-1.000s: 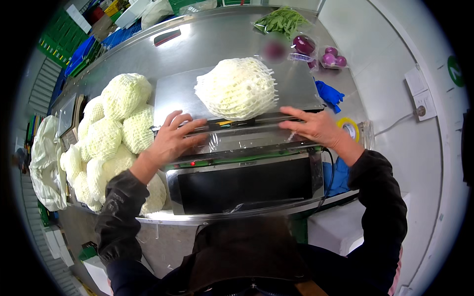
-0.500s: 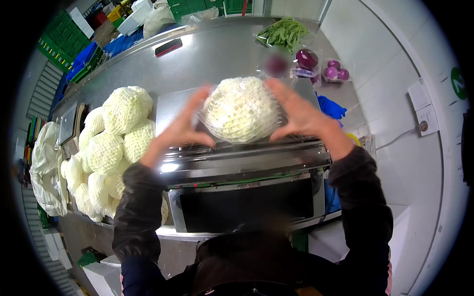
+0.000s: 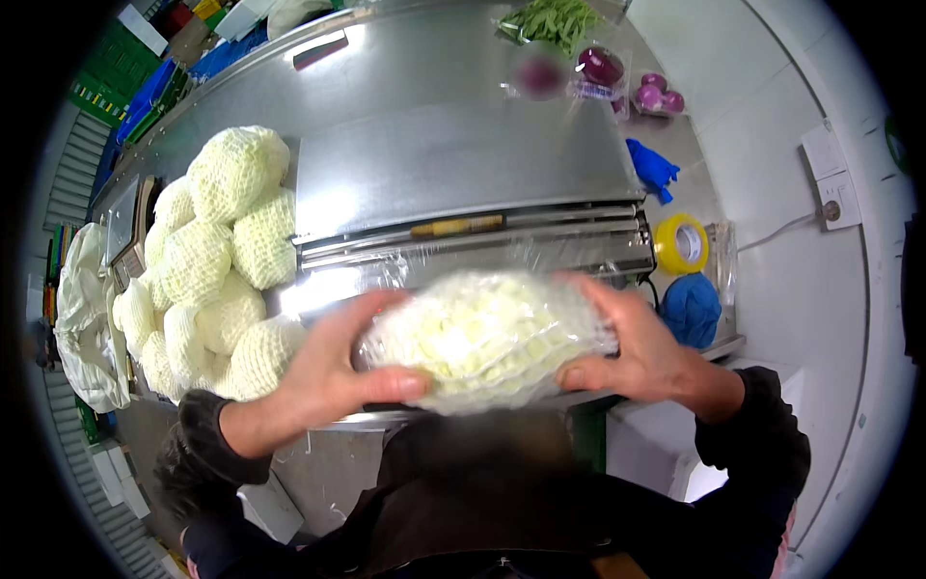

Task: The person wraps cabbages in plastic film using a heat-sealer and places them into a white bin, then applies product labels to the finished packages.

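Note:
A pale cauliflower (image 3: pixel 492 338) in a white foam net, with clear film over it, is held close to my body at the front of the wrapping machine. My left hand (image 3: pixel 362 357) grips its left side, thumb on the near face. On the right side my right hand (image 3: pixel 627 343) holds it the same way. Clear film (image 3: pixel 521 253) stretches behind it from the machine's rollers (image 3: pixel 569 217). Behind those lies the machine's flat metal plate (image 3: pixel 444 154). The cauliflower's underside is hidden, and its outline is slightly blurred by motion.
Several net-covered cauliflowers (image 3: pixel 198 261) are piled at left. Yellow tape (image 3: pixel 681 243) and a blue bundle (image 3: pixel 691 309) sit at right. Farther back lie a blue crumpled piece (image 3: pixel 653 169), wrapped purple vegetables (image 3: pixel 600 66), green leaves (image 3: pixel 550 24) and a phone (image 3: pixel 320 50). A wall with a socket (image 3: pixel 831 207) bounds the right.
Both hands have brought the cauliflower toward my body, from above the machine to its front edge. Film now stretches behind it, and the metal plate and rollers are uncovered to view.

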Action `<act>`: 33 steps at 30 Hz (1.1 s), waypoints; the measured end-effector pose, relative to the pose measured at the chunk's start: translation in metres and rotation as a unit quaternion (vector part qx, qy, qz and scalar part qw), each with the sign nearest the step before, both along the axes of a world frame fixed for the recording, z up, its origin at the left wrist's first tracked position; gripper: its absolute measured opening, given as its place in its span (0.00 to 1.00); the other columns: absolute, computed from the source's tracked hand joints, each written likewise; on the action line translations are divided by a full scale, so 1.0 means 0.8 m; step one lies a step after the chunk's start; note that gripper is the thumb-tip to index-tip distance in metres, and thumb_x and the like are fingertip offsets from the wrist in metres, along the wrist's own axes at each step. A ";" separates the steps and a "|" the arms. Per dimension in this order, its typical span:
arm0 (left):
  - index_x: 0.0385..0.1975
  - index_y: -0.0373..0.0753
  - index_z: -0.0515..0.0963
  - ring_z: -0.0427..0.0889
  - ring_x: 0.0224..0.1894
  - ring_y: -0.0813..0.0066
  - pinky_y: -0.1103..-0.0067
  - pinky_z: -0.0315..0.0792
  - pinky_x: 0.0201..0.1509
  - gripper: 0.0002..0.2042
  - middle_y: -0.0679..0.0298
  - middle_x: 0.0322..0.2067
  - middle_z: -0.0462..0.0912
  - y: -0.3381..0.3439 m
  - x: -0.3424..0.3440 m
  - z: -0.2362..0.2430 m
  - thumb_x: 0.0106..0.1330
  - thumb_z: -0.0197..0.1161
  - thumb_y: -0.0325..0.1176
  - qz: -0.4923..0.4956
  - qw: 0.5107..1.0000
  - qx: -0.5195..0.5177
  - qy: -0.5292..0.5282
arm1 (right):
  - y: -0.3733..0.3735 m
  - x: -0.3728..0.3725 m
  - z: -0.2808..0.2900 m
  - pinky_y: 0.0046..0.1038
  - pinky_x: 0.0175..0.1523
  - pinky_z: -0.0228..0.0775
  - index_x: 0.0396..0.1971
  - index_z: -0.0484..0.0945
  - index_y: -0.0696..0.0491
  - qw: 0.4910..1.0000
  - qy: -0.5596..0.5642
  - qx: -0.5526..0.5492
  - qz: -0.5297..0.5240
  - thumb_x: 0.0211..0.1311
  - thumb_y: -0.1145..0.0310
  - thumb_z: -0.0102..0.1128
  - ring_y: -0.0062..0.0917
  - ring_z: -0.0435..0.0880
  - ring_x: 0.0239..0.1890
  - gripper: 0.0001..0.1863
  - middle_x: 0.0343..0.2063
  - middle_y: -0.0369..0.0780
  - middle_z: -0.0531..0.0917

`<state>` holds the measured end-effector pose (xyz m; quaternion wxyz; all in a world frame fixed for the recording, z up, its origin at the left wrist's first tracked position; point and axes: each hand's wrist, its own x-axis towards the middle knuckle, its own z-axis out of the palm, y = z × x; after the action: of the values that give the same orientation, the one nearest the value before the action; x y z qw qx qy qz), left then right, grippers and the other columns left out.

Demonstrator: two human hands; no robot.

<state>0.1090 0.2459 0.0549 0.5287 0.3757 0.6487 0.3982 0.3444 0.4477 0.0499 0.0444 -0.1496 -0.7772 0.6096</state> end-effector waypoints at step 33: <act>0.25 0.39 0.72 0.53 0.06 0.87 0.85 0.46 0.10 0.12 0.76 0.08 0.59 -0.197 0.083 -0.125 0.71 0.54 0.37 0.495 0.840 -0.044 -0.218 | -0.143 0.141 -0.110 0.16 0.17 0.41 0.19 0.70 0.51 0.854 -0.121 -0.222 -0.455 0.72 0.62 0.47 0.07 0.53 0.12 0.18 0.10 0.24 0.60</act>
<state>0.1758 0.0886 -0.0452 0.4050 -0.1149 0.6334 0.6493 0.4574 0.3332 -0.0378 0.1878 -0.5647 -0.4659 0.6548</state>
